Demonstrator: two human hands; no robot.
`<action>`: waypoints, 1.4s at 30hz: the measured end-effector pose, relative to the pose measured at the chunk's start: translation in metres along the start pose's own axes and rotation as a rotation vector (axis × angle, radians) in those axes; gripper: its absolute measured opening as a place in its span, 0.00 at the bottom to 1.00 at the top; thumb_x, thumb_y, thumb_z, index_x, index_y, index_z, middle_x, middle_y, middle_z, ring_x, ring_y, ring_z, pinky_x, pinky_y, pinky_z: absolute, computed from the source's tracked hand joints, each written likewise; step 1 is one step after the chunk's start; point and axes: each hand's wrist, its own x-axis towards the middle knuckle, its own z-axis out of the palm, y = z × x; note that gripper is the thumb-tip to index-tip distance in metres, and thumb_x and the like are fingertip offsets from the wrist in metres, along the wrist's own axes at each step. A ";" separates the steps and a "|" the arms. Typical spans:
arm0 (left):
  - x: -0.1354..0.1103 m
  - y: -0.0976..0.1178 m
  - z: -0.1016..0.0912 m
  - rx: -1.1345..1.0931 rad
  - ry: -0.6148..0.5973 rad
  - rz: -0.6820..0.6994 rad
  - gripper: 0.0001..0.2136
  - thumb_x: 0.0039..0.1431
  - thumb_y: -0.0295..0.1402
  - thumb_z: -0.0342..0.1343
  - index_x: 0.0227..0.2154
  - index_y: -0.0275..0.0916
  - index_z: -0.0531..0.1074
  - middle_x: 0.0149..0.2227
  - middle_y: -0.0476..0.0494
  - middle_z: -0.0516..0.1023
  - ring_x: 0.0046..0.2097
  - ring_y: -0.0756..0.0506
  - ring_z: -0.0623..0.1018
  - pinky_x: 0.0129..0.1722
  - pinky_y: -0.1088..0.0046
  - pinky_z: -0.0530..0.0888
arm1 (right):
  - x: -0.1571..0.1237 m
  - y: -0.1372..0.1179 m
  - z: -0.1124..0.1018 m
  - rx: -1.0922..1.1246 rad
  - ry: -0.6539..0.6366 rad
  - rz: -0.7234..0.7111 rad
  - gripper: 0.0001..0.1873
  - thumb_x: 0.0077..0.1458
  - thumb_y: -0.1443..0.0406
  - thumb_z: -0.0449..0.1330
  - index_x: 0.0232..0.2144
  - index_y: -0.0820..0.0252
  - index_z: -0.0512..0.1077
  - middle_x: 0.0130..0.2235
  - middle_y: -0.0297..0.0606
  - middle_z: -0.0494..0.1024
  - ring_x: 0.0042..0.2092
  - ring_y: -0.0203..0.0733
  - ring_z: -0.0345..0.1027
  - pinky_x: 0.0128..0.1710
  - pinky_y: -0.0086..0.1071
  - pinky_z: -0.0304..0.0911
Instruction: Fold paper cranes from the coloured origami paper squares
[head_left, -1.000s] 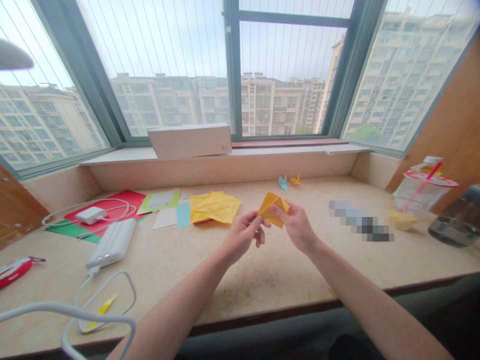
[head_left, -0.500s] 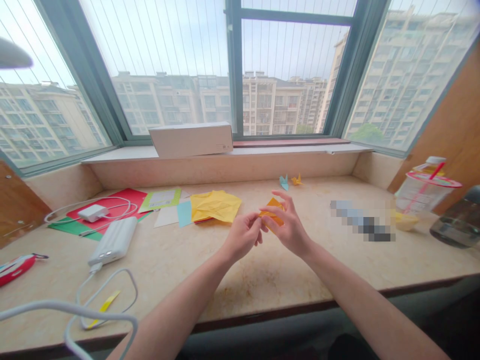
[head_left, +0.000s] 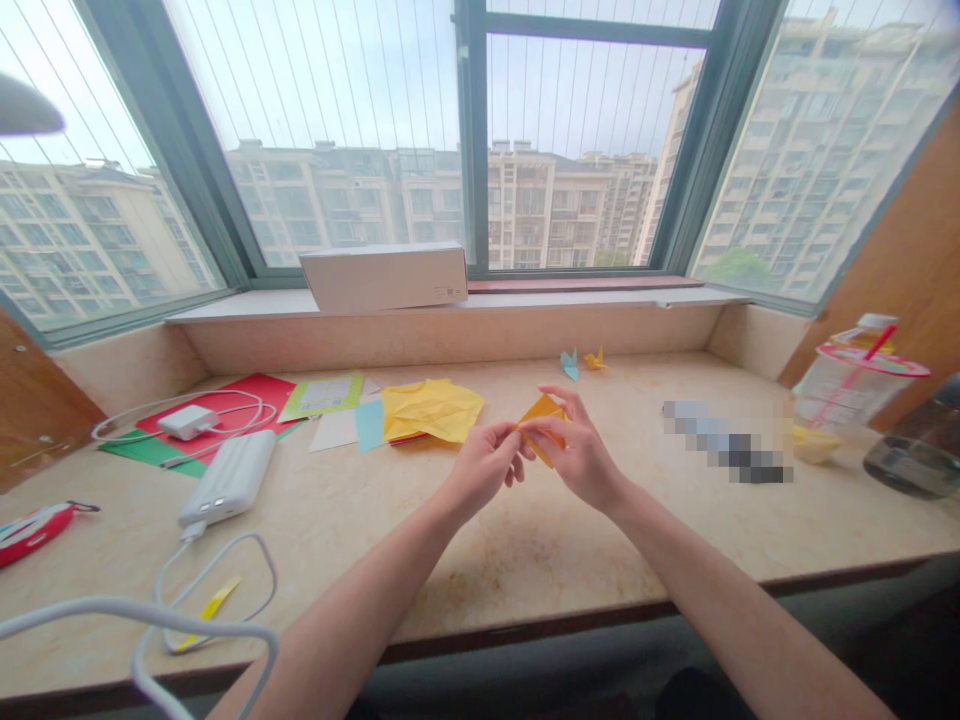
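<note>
Both my hands meet above the stone counter (head_left: 525, 560), holding a small folded orange paper (head_left: 543, 410) between them. My left hand (head_left: 484, 470) pinches its left edge with thumb and forefinger. My right hand (head_left: 581, 455) grips it from the right, fingers curled over it, so most of the paper is hidden. A crumpled yellow sheet (head_left: 431, 408) lies just to the left behind my hands. Two small folded paper figures, one blue (head_left: 569, 364) and one orange (head_left: 595, 359), stand further back.
Red, green and pale sheets (head_left: 255, 400) lie at the left with a white charger (head_left: 184, 422), a white power bank (head_left: 229, 478) and cables. A white box (head_left: 384, 277) sits on the sill. A plastic cup (head_left: 844, 385) and a glass jar (head_left: 911, 450) stand at the right.
The orange paper went from a spread, raised shape to a flatter fold closed in by my right fingers. Both hands stayed in nearly the same place.
</note>
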 end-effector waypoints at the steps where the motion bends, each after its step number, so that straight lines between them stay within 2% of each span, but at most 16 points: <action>1: 0.000 0.000 0.000 -0.012 -0.004 -0.005 0.10 0.58 0.36 0.53 0.30 0.33 0.72 0.27 0.47 0.74 0.19 0.55 0.70 0.16 0.82 0.63 | 0.000 0.000 0.000 0.001 -0.004 0.007 0.11 0.62 0.64 0.56 0.40 0.53 0.79 0.60 0.43 0.59 0.53 0.48 0.66 0.57 0.48 0.61; 7: -0.001 0.003 -0.002 -0.160 -0.085 -0.021 0.14 0.57 0.42 0.58 0.33 0.33 0.73 0.31 0.45 0.75 0.21 0.55 0.70 0.18 0.80 0.64 | 0.001 -0.003 -0.001 0.053 0.025 0.035 0.10 0.61 0.63 0.58 0.39 0.52 0.79 0.60 0.42 0.60 0.54 0.49 0.65 0.54 0.45 0.64; 11: -0.001 0.002 -0.002 -0.221 -0.133 -0.019 0.17 0.58 0.46 0.57 0.34 0.33 0.73 0.34 0.43 0.76 0.21 0.55 0.70 0.18 0.79 0.65 | 0.001 -0.004 -0.001 0.077 0.050 0.044 0.09 0.61 0.64 0.58 0.38 0.52 0.79 0.61 0.41 0.59 0.53 0.48 0.66 0.54 0.44 0.64; 19: 0.002 -0.001 0.001 -0.135 -0.035 -0.026 0.17 0.57 0.45 0.58 0.32 0.32 0.73 0.32 0.43 0.77 0.21 0.55 0.70 0.16 0.80 0.64 | 0.002 -0.002 0.002 0.136 0.063 0.098 0.07 0.59 0.64 0.60 0.37 0.52 0.79 0.61 0.41 0.60 0.61 0.50 0.60 0.57 0.44 0.61; 21: 0.002 -0.001 0.000 -0.124 -0.016 -0.009 0.16 0.57 0.45 0.58 0.32 0.32 0.72 0.33 0.42 0.77 0.21 0.55 0.70 0.16 0.80 0.65 | 0.004 0.000 0.004 0.219 0.117 0.159 0.09 0.57 0.62 0.62 0.41 0.53 0.76 0.59 0.43 0.64 0.59 0.49 0.62 0.57 0.44 0.62; 23: 0.003 -0.001 -0.001 -0.121 0.010 0.003 0.16 0.57 0.44 0.57 0.31 0.33 0.71 0.34 0.41 0.78 0.20 0.55 0.70 0.16 0.80 0.65 | 0.006 0.001 0.005 0.377 0.158 0.254 0.16 0.54 0.61 0.64 0.46 0.52 0.70 0.53 0.42 0.69 0.53 0.47 0.68 0.51 0.42 0.66; 27: 0.002 0.000 -0.001 -0.094 0.026 0.016 0.14 0.59 0.42 0.56 0.33 0.34 0.69 0.31 0.43 0.78 0.19 0.54 0.71 0.15 0.80 0.65 | 0.010 0.000 0.004 0.670 0.143 0.414 0.28 0.50 0.61 0.66 0.52 0.51 0.61 0.41 0.36 0.77 0.39 0.42 0.74 0.40 0.37 0.71; 35: 0.000 -0.003 0.002 0.010 -0.008 0.005 0.19 0.61 0.48 0.52 0.29 0.34 0.69 0.24 0.46 0.77 0.16 0.54 0.70 0.12 0.80 0.63 | 0.011 -0.004 0.004 0.771 0.122 0.453 0.31 0.46 0.63 0.69 0.51 0.52 0.61 0.37 0.33 0.78 0.37 0.39 0.74 0.39 0.35 0.71; 39: 0.002 -0.005 0.001 0.024 0.018 0.041 0.16 0.60 0.44 0.54 0.29 0.33 0.70 0.25 0.45 0.77 0.17 0.54 0.70 0.13 0.81 0.64 | 0.011 -0.006 0.004 0.813 0.114 0.489 0.33 0.48 0.62 0.68 0.54 0.52 0.60 0.38 0.35 0.80 0.37 0.40 0.75 0.40 0.37 0.71; 42: 0.002 -0.005 0.001 0.040 0.036 0.073 0.16 0.61 0.42 0.54 0.28 0.32 0.71 0.25 0.44 0.78 0.18 0.55 0.70 0.14 0.81 0.64 | 0.011 -0.005 0.003 0.834 0.096 0.515 0.27 0.51 0.59 0.67 0.52 0.56 0.65 0.39 0.38 0.81 0.38 0.42 0.76 0.43 0.38 0.71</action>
